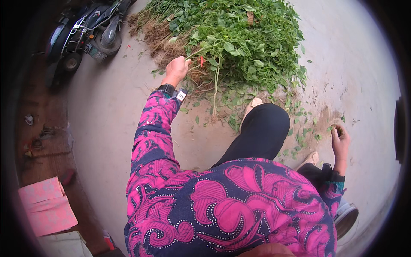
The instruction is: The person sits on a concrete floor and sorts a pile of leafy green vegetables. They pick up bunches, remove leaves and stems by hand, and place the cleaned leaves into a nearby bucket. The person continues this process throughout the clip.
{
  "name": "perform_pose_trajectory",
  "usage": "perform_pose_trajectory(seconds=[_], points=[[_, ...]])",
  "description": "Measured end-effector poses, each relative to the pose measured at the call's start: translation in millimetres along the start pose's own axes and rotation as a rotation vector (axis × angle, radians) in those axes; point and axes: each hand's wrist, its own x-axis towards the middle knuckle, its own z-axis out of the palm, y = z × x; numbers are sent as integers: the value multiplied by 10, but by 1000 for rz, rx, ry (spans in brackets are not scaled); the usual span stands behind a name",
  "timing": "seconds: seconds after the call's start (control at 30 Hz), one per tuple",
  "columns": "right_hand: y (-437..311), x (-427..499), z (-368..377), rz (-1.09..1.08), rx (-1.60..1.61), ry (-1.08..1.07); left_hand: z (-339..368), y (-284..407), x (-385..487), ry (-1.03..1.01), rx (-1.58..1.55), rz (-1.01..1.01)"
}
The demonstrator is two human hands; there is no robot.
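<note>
My left hand (177,70) is closed around the green stem of a pulled-up plant (205,48), likely a pepper plant, at the near left side of a big heap of such plants (257,45). A red pepper (201,61) hangs just right of the fist. A pale stem with roots (215,93) reaches down from the foliage towards the floor. Off to the right, away from the heap, my right hand (341,138) has its fingertips pinched together on a small green leaf (330,128). Both wrists wear dark bands.
A bucket (346,221) stands at the lower right, partly behind my sleeve. Loose leaves (300,141) and soil lie on the concrete floor (102,128) around my shoes. At the upper left is a parked electric scooter (96,35). Pink patterned cloth or paper (48,205) lies at lower left.
</note>
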Motion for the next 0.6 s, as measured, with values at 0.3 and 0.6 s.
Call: perform_pose_trajectory(seconds=[0.3, 0.6], points=[[-1456, 798, 698, -72, 334, -261, -1520, 498, 390, 500, -273, 169], [-2751, 1768, 486, -408, 493, 123, -1882, 2804, 630, 806, -896, 414]])
